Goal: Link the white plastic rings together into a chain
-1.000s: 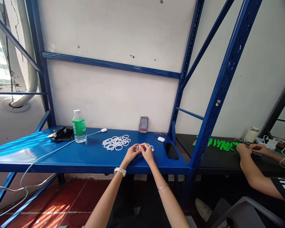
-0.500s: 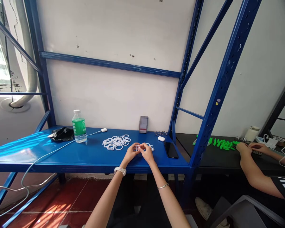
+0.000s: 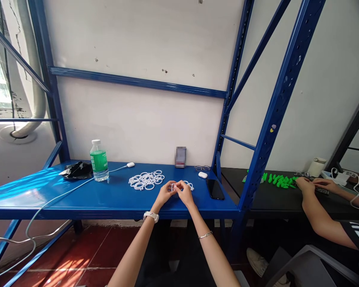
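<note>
My left hand (image 3: 165, 191) and my right hand (image 3: 184, 192) meet above the front of the blue table, fingertips pinched together. Between them is a small white ring (image 3: 172, 186), mostly covered by the fingers. To the left of my hands lies a loose pile of white rings (image 3: 146, 180), some with small tabs. Just behind my right hand, more white rings (image 3: 191, 185) show in part. A white watch is on my left wrist and a thin bracelet on my right.
A bottle with a green label (image 3: 99, 161) stands beside a black plastic bag (image 3: 77, 170) and a white cable. Right of my hands lie a black phone (image 3: 215, 189), a white case (image 3: 202, 175) and glasses (image 3: 202, 168). A co-worker's hands (image 3: 309, 185) are near green pieces (image 3: 279, 180).
My hands stay pinched together in nearly the same place, with only slight finger movement. The whole view has shifted very slightly.
</note>
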A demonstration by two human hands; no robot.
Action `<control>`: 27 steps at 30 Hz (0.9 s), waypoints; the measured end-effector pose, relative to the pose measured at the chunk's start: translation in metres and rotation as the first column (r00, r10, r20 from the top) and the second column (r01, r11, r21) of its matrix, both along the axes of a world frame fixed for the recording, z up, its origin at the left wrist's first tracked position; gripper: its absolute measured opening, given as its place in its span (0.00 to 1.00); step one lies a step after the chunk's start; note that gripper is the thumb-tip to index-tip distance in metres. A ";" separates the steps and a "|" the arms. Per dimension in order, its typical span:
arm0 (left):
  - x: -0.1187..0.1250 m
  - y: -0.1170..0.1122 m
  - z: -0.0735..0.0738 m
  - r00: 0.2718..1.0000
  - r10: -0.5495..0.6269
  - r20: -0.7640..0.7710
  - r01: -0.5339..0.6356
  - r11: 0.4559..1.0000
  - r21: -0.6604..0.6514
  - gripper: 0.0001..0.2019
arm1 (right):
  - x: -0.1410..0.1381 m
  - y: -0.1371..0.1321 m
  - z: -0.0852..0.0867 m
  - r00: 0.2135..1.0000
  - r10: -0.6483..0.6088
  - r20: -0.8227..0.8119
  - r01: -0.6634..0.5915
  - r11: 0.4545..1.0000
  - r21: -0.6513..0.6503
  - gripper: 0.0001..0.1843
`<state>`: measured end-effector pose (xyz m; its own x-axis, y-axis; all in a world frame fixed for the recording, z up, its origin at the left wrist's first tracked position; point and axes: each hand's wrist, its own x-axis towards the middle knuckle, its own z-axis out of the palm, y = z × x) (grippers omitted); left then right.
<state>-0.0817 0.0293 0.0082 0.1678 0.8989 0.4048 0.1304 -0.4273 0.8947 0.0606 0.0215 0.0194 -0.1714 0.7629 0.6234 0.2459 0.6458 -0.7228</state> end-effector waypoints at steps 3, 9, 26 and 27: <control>0.000 0.001 -0.002 1.000 -0.005 -0.010 0.005 1.000 0.008 0.22 | 0.000 0.002 -0.002 1.000 -0.004 -0.005 0.004 1.000 -0.002 0.09; -0.002 0.004 -0.005 0.999 -0.025 -0.026 0.025 0.999 0.022 0.22 | 0.000 0.001 -0.001 1.000 0.003 0.001 -0.003 1.000 -0.016 0.09; -0.001 -0.003 0.000 1.000 0.010 -0.028 -0.010 1.000 0.002 0.23 | -0.002 0.006 -0.008 1.000 0.004 -0.001 -0.004 1.000 -0.023 0.10; -0.001 -0.003 0.000 1.000 0.008 -0.026 -0.008 1.000 0.003 0.23 | -0.002 0.006 -0.009 1.000 0.004 -0.001 -0.004 1.000 -0.020 0.10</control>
<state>-0.0828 0.0265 0.0080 0.1715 0.8992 0.4026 0.1571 -0.4284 0.8899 0.0582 0.0278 0.0105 -0.1734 0.7749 0.6079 0.2426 0.6318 -0.7362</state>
